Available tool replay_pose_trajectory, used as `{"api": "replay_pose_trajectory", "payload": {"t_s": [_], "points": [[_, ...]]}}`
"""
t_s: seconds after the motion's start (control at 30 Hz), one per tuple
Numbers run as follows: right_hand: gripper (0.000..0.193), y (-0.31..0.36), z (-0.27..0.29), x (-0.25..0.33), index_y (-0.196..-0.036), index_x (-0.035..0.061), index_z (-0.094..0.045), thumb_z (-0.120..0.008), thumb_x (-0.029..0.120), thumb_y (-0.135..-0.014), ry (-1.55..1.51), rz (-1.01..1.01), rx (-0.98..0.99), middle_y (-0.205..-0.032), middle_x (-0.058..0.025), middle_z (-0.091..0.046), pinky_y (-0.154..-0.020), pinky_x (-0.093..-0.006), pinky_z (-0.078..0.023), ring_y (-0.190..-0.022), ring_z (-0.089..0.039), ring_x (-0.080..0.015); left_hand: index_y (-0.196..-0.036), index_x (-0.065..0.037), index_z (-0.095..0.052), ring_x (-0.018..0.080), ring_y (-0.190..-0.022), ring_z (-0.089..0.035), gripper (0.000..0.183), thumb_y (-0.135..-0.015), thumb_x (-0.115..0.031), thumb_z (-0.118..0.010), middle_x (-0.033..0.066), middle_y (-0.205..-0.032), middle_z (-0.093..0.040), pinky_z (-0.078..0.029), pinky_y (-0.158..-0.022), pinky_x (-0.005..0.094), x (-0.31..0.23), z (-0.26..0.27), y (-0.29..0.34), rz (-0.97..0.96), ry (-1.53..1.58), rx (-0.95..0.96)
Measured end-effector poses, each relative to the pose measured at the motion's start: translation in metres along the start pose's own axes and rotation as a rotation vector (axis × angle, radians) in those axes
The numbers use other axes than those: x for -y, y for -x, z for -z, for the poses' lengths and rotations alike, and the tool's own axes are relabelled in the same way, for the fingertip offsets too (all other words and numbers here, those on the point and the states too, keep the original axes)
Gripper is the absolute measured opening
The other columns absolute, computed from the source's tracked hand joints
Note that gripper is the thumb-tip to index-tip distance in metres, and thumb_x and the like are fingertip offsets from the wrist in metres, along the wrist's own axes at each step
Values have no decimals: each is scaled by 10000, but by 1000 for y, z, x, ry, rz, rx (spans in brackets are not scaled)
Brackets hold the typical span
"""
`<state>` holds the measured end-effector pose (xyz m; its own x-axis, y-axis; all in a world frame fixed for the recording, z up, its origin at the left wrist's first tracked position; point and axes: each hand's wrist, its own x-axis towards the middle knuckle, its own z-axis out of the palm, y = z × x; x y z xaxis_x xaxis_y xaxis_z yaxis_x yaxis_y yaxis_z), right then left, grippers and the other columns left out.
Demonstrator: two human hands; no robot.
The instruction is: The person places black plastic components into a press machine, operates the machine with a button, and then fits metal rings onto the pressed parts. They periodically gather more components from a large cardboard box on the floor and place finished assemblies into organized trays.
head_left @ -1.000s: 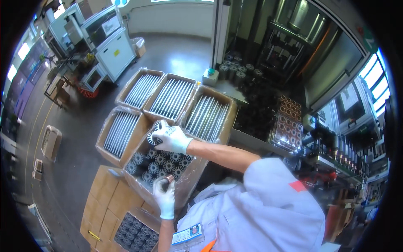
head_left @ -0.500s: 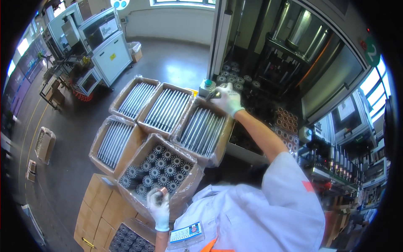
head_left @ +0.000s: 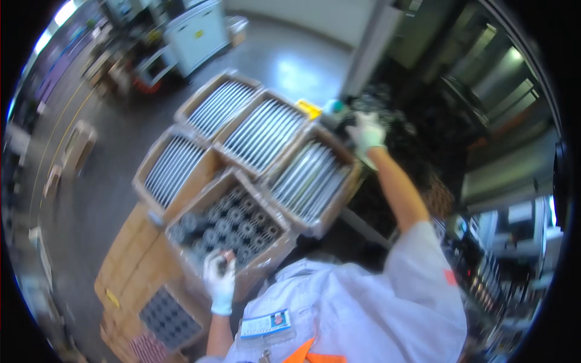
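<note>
My left hand point(head_left: 219, 279), in a white glove, is closed on a small copper-coloured ring point(head_left: 228, 256). It hangs over the near edge of a lined carton point(head_left: 189, 237) holding upright stacks of grey toothed discs point(head_left: 224, 227). My right hand point(head_left: 367, 132), gloved too, reaches forward to the front left corner of the machine's dark worktable. Beside its fingers lies a cluster of similar toothed metal discs point(head_left: 382, 100). Motion smears the right fingers, so whether they hold a disc is unclear.
Three cartons of silvery rods point(head_left: 262, 130) and another rod carton point(head_left: 172, 167) stand beyond the disc carton. A flattened brown carton point(head_left: 130, 260) and a box of dark parts point(head_left: 169, 317) are at the lower left. A machine frame post point(head_left: 370, 51) rises beyond my right hand.
The whole view has turned and blurred. My right hand has moved from above the rod carton's far corner toward the discs on the worktable. My left hand keeps the copper-coloured ring.
</note>
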<state>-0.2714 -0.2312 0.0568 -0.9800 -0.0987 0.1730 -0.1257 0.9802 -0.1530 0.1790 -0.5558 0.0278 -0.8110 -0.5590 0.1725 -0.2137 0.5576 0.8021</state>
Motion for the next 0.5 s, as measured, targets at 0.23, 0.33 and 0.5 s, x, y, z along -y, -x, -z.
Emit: {"api": "replay_pose_trajectory", "payload": {"t_s": [0.23, 0.33, 0.5], "points": [[427, 70, 49, 104, -1262, 140, -675, -783, 165, -850, -556, 601, -107, -1395, -228, -548, -869, -435, -581, -1089, -685, -334, -922, -57, -635, 307, -973, -703, 258, -762, -72, -837, 134, -1130, -695, -572, -808, 382, -13, 2, -10, -177, -88, 25], [432, 159, 44, 229, -1251, 188, -672, -756, 185, -827, -650, 1097, 182, -1275, -140, -627, -781, -423, -594, -1022, -698, -320, -923, -73, -640, 307, -961, -710, 270, -736, -58, -834, 123, -1133, -697, -579, -786, 389, -4, 10, -3, -199, -42, 53], [429, 245, -15, 348, -1290, 163, -617, -674, 202, -867, -527, 1150, 288, -1205, -267, -615, -632, -424, -576, -841, -719, -349, -942, -77, -669, 296, -887, -686, 238, -775, -188, -798, 104, -1078, -685, -552, -745, 413, 0, 15, -1, -301, -80, 168]]}}
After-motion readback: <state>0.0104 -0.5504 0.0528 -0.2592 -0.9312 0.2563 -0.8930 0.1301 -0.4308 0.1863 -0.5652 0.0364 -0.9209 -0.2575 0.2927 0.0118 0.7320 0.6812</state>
